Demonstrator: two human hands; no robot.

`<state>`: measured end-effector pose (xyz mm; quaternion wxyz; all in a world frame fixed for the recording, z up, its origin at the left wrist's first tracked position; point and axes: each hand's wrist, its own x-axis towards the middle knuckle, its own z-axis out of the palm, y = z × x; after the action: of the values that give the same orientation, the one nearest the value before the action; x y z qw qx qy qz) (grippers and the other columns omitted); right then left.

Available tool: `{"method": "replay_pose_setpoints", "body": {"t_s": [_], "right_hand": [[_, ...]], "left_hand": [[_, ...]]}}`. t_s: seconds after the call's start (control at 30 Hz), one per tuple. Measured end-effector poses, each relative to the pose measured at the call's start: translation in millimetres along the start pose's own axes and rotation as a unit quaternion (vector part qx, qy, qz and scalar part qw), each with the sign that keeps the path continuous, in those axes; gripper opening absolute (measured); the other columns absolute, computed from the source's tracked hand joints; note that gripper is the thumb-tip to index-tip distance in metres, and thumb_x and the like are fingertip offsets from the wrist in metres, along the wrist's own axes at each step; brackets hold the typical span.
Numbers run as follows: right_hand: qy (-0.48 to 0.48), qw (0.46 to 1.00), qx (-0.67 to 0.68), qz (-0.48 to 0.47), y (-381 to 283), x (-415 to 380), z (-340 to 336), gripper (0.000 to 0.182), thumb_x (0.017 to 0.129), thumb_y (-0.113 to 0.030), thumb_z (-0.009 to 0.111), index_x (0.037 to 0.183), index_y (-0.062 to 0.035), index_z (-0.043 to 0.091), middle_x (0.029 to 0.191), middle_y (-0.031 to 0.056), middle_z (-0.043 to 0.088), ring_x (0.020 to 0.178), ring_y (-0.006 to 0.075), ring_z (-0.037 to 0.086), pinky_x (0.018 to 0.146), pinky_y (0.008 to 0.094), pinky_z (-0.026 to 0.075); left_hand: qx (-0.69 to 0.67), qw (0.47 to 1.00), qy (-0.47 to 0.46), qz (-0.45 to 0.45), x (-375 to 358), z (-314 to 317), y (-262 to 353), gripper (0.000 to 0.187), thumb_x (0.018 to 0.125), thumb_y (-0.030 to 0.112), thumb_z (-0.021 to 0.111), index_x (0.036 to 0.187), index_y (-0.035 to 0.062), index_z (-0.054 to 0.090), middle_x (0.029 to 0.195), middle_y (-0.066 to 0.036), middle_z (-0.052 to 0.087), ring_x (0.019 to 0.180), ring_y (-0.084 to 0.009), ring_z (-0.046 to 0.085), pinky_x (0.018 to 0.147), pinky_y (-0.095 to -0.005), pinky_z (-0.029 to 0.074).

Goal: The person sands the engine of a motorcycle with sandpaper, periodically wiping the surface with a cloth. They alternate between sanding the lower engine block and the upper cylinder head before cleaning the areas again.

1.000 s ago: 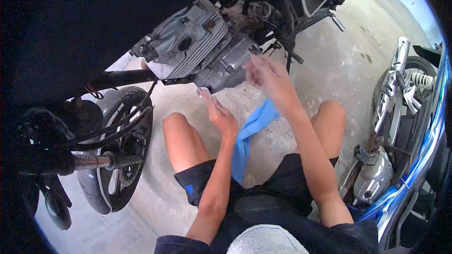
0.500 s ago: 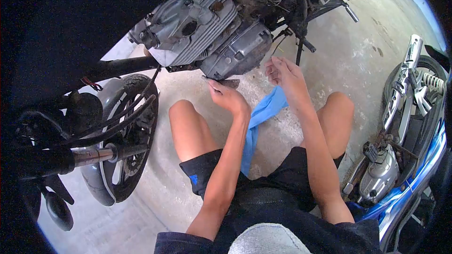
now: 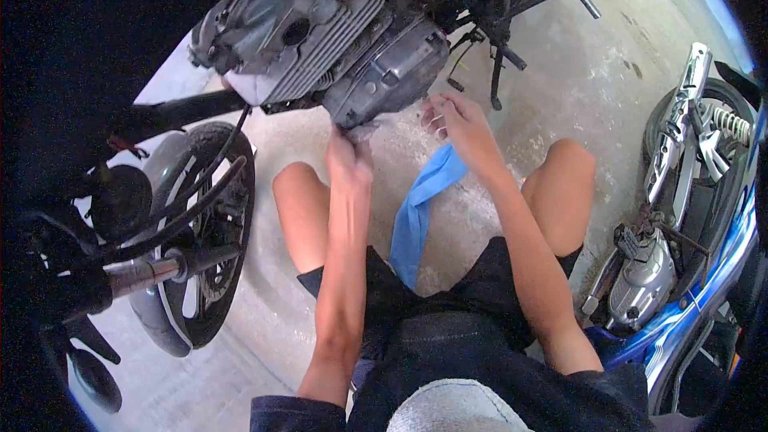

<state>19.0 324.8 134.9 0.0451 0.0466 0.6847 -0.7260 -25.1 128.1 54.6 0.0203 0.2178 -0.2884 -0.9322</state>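
My left hand (image 3: 350, 158) is closed at the lower edge of the engine's side cover (image 3: 388, 76), its back turned toward me. A thin grey piece (image 3: 366, 131) shows at its fingertips, against the underside of the cover. To the right, my right hand (image 3: 458, 126) is raised just below the cover's right end with fingers curled; I cannot tell what is inside them. A blue cloth (image 3: 422, 208) runs from beneath the right wrist down between my knees. Above the cover, the finned engine cylinder (image 3: 308, 40) slants up and to the left.
The motorcycle's front wheel (image 3: 228, 232) and fork tube (image 3: 148, 274) stand at the left. A foot peg (image 3: 512, 58) juts out beyond the engine. On the right is a second, blue motorcycle (image 3: 680, 324). Concrete floor (image 3: 560, 72) lies beneath.
My left hand has turned and shifted left, closer under the cover, and the grey piece has moved with it. My right hand has come slightly left. The whole view has shifted a little.
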Motion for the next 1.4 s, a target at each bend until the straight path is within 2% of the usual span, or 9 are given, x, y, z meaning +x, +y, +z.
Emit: {"method": "replay_pose_setpoints", "body": {"t_s": [0.1, 0.2, 0.27, 0.57, 0.77, 0.83, 0.97, 1.23, 1.4], "right_hand": [[0.003, 1.000, -0.016, -0.008, 1, 5, -5, 0.028, 0.097, -0.023, 0.044, 0.096, -0.0003, 0.060, 0.080, 0.0032, 0.061, 0.071, 0.0099, 0.055, 0.064, 0.0240, 0.040], [0.006, 1.000, -0.022, -0.021, -5, -4, -2, 0.028, 0.096, -0.021, 0.044, 0.094, 0.0021, 0.060, 0.078, 0.0062, 0.062, 0.070, 0.0126, 0.057, 0.065, 0.0263, 0.043], [0.016, 0.999, -0.016, -0.031, -9, -3, -5, 0.029, 0.095, -0.020, 0.045, 0.092, 0.0041, 0.060, 0.076, 0.0090, 0.063, 0.070, 0.0150, 0.058, 0.066, 0.0286, 0.046], [0.013, 0.998, -0.056, -0.019, 6, -8, -17, 0.028, 0.094, -0.020, 0.047, 0.101, 0.0048, 0.059, 0.079, 0.0112, 0.064, 0.074, 0.0168, 0.061, 0.069, 0.0291, 0.047], [0.021, 0.994, 0.056, 0.088, 42, -8, 28, 0.041, 0.096, -0.032, 0.049, 0.121, -0.0003, 0.051, 0.112, 0.0085, 0.059, 0.101, 0.0166, 0.056, 0.080, 0.0291, 0.048], [-0.060, 0.924, 0.268, 0.267, 46, -5, 36, 0.049, 0.095, -0.040, 0.051, 0.126, -0.0009, 0.049, 0.120, 0.0081, 0.055, 0.109, 0.0182, 0.054, 0.084, 0.0326, 0.049], [-0.167, 0.909, 0.318, 0.211, 62, 3, 47, 0.050, 0.095, -0.040, 0.053, 0.125, -0.0012, 0.051, 0.116, 0.0072, 0.058, 0.107, 0.0179, 0.056, 0.085, 0.0338, 0.049], [0.025, 0.944, 0.212, 0.250, 87, -22, 77, 0.036, 0.093, -0.029, 0.058, 0.116, -0.0019, 0.058, 0.102, 0.0045, 0.063, 0.087, 0.0141, 0.060, 0.075, 0.0299, 0.050], [0.185, 0.905, 0.308, 0.227, 80, -13, 108, 0.025, 0.096, -0.023, 0.052, 0.105, -0.0017, 0.060, 0.096, 0.0058, 0.062, 0.082, 0.0159, 0.060, 0.071, 0.0300, 0.049]], "left_hand": [[0.014, 0.993, 0.082, -0.083, -24, 10, 25, 0.030, 0.100, 0.015, 0.035, 0.120, -0.0021, 0.051, 0.106, -0.015, 0.062, 0.091, -0.0210, 0.061, 0.082, -0.0321, 0.051], [0.466, 0.880, -0.086, -0.007, -1, -14, 42, 0.030, 0.093, 0.002, 0.045, 0.121, -0.0072, 0.050, 0.110, -0.018, 0.061, 0.093, -0.0197, 0.059, 0.087, -0.0299, 0.050], [0.162, 0.977, 0.091, -0.104, -18, 27, 39, 0.031, 0.090, 0.003, 0.053, 0.118, -0.0098, 0.052, 0.115, -0.018, 0.060, 0.095, -0.0176, 0.057, 0.089, -0.0270, 0.047], [0.018, 0.996, 0.079, -0.026, -61, 17, 18, 0.030, 0.100, 0.017, 0.039, 0.117, -0.0042, 0.052, 0.113, -0.013, 0.059, 0.100, -0.0190, 0.059, 0.090, -0.0310, 0.051], [0.025, 0.999, 0.004, -0.019, -94, 15, 2, 0.032, 0.102, 0.022, 0.036, 0.121, -0.0012, 0.049, 0.115, -0.009, 0.059, 0.103, -0.0173, 0.059, 0.093, -0.0312, 0.051], [0.043, 0.999, -0.012, -0.027, -94, 8, 2, 0.033, 0.102, 0.020, 0.036, 0.126, -0.0004, 0.047, 0.118, -0.010, 0.058, 0.104, -0.0194, 0.059, 0.097, -0.0318, 0.049], [0.100, 0.994, -0.049, -0.024, -96, -5, 8, 0.034, 0.101, 0.023, 0.039, 0.123, -0.0011, 0.049, 0.115, -0.009, 0.059, 0.102, -0.0170, 0.060, 0.091, -0.0311, 0.051], [0.423, 0.903, 0.004, -0.077, -98, -24, 21, 0.037, 0.098, 0.022, 0.050, 0.127, 0.0001, 0.047, 0.111, -0.010, 0.061, 0.096, -0.0169, 0.061, 0.081, -0.0305, 0.052], [0.575, 0.802, -0.032, 0.158, -97, -16, 79, 0.041, 0.097, 0.029, 0.053, 0.127, 0.0019, 0.049, 0.114, -0.013, 0.062, 0.094, -0.0192, 0.062, 0.077, -0.0298, 0.051]]}}
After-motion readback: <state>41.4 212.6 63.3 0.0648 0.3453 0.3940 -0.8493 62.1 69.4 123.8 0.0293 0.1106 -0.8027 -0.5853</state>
